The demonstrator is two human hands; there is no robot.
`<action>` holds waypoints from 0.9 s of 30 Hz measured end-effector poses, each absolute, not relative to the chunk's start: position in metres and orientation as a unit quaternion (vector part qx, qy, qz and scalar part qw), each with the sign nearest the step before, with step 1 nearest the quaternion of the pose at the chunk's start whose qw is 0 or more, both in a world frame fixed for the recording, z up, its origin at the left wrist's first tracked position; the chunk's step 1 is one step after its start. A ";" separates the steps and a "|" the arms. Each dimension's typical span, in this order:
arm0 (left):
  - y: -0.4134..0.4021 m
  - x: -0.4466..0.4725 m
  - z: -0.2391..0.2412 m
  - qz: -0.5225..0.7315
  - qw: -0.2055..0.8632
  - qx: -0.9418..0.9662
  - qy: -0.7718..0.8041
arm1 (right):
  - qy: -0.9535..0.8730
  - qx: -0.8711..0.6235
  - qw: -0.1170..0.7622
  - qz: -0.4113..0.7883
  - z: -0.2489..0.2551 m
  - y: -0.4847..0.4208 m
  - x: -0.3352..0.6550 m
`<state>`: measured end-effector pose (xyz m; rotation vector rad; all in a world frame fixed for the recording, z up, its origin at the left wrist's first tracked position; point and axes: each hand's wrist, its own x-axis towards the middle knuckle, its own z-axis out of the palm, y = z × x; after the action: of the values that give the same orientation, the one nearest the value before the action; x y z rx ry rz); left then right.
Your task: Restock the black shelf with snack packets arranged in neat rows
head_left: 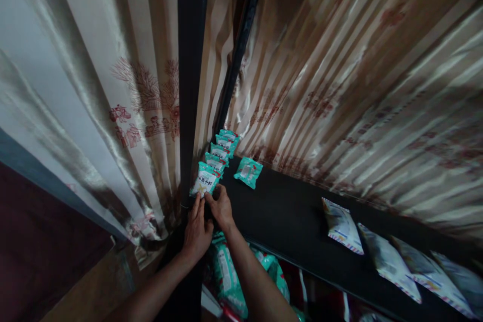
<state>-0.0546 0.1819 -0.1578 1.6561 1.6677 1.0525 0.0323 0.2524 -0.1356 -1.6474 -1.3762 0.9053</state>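
A row of several teal snack packets (221, 152) stands on a black shelf (290, 214) against its left post. The nearest teal packet (206, 180) is upright at the front of the row. My left hand (196, 231) and my right hand (221, 207) meet at its lower edge, fingers pinched on it. One more teal packet (248, 172) lies flat and apart, just right of the row.
Several white packets (342, 225) with striped edges lie along the shelf to the right. More teal packets (226, 271) sit below the shelf by my forearms. A black vertical post (190, 75) and striped satin curtains (339, 85) close off the back and left.
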 end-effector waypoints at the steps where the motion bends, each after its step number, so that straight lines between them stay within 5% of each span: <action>1: 0.181 -0.054 -0.158 0.389 0.278 0.618 0.624 | -0.545 -0.645 0.398 0.359 -0.135 0.251 0.033; 11: 0.139 -0.039 -0.160 0.353 0.287 0.637 0.623 | -0.513 -0.621 0.493 0.328 -0.156 0.154 0.074; 19: 0.114 -0.003 -0.201 0.197 0.369 0.585 0.694 | -0.577 -0.707 0.336 0.233 -0.234 0.068 0.109; 27: 0.106 -0.001 -0.200 0.127 0.333 0.640 0.681 | -0.640 -0.708 0.198 0.223 -0.237 0.061 0.114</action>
<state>-0.0012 0.1056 -0.2001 1.6711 1.7798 0.3307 0.1145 0.0613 -0.2374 -1.9825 -1.7900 0.6229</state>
